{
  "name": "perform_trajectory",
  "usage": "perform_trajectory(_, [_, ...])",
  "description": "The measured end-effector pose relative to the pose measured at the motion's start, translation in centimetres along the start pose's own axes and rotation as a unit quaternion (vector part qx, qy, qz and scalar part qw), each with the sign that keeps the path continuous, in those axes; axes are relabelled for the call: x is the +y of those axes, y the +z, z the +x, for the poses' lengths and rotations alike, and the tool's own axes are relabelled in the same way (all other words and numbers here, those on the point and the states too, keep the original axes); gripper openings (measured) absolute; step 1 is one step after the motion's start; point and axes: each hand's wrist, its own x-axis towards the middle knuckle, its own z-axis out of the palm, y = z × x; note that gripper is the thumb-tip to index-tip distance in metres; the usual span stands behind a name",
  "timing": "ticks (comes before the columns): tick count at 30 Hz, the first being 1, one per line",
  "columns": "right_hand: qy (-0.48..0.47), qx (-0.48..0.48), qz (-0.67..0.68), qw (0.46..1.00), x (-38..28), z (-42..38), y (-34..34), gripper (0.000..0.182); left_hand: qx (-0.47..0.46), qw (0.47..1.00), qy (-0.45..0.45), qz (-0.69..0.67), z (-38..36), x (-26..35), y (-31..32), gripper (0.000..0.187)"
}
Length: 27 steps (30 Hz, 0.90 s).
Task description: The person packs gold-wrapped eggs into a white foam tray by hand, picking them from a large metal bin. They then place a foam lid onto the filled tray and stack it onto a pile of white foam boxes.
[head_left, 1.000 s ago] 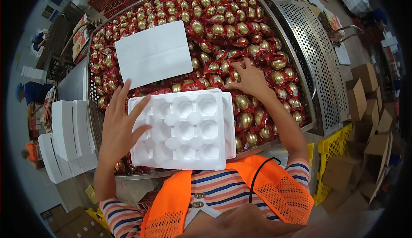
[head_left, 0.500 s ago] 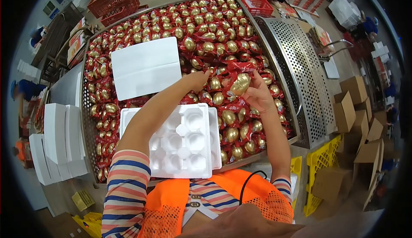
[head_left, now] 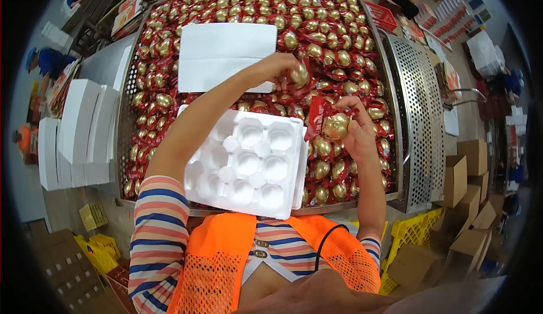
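While gold packets (head_left: pixel 322 169) fill the metal tray (head_left: pixel 129 90), cardboard boxes (head_left: pixel 475 157) stand nearby.

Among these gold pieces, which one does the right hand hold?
The gold piece whose red wrapper sticks out toward the picture's left. Another is at the left hand; the rest lie in the bin.

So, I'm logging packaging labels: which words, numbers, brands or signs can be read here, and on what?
No text is legible.
Red wrapper in the right hand: pale lettering, too blurred to read.
Red-and-white stack at upper right: any print is too small.
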Motion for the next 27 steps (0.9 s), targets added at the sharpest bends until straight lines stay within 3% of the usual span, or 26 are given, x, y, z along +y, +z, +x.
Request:
perform_trajectory(2, [0.016, 0.039, -0.032, 0.999, -0.5, 0.0, 2.1, 0.048, 0.030, 0.978, 0.041, -0.201, -3.6, 0.0, -1.3, 0.038])
perform_trajectory(4, [0.046, 0.034, -0.141, 0.988, -1.5, 0.0, 4.2, 0.045, 0.072, 0.919, 0.073, -0.381, -10.3, 2.0, 0.3, 0.034])
perform_trajectory(7, [0.012, -0.033, -0.243, 0.969, -2.8, -0.1, 7.3, 0.046, 0.005, 0.887, 0.113, -0.447, -18.0, 1.6, 0.3, 0.035])
perform_trajectory(9, [-0.038, -0.091, -0.471, 0.877, -3.6, 0.4, 8.4, 0.048, 0.008, 0.895, 0.163, -0.416, -20.6, -1.8, -0.3, 0.044])
perform_trajectory(11, [-0.048, -0.105, -0.586, 0.802, -4.0, 0.3, 10.6, 0.049, 0.085, 0.899, 0.192, -0.384, -23.5, -3.1, 0.9, 0.045])
perform_trajectory(13, [-0.012, -0.134, -0.664, 0.735, -2.9, 0.5, 11.2, 0.045, 0.141, 0.884, 0.198, -0.400, -25.3, -4.4, 1.8, 0.052])
perform_trajectory(14, [-0.017, -0.141, -0.685, 0.714, -2.6, 0.9, 11.5, 0.044, 0.115, 0.886, 0.217, -0.394, -25.9, -5.1, 1.6, 0.058])
perform_trajectory(19, [-0.015, -0.205, -0.763, 0.613, -1.9, 3.2, 12.4, 0.042, 0.155, 0.901, 0.275, -0.296, -27.6, -5.0, 2.2, 0.065])
perform_trajectory(20, [0.038, -0.205, -0.752, 0.625, -2.1, 3.8, 13.0, 0.045, 0.164, 0.909, 0.277, -0.266, -27.7, -5.5, 2.3, 0.065])
perform_trajectory(22, [0.028, -0.209, -0.766, 0.607, -1.8, 4.0, 13.4, 0.046, 0.161, 0.918, 0.286, -0.223, -27.7, -5.8, 2.3, 0.063])
perform_trajectory(24, [0.031, -0.225, -0.772, 0.594, -2.4, 3.9, 13.9, 0.046, 0.127, 0.896, 0.273, -0.325, -28.1, -5.4, 2.4, 0.058])
perform_trajectory(27, [0.001, -0.194, -0.717, 0.669, -3.8, 3.6, 13.6, 0.045, 0.107, 0.884, 0.258, -0.375, -28.2, -5.2, 2.1, 0.055])
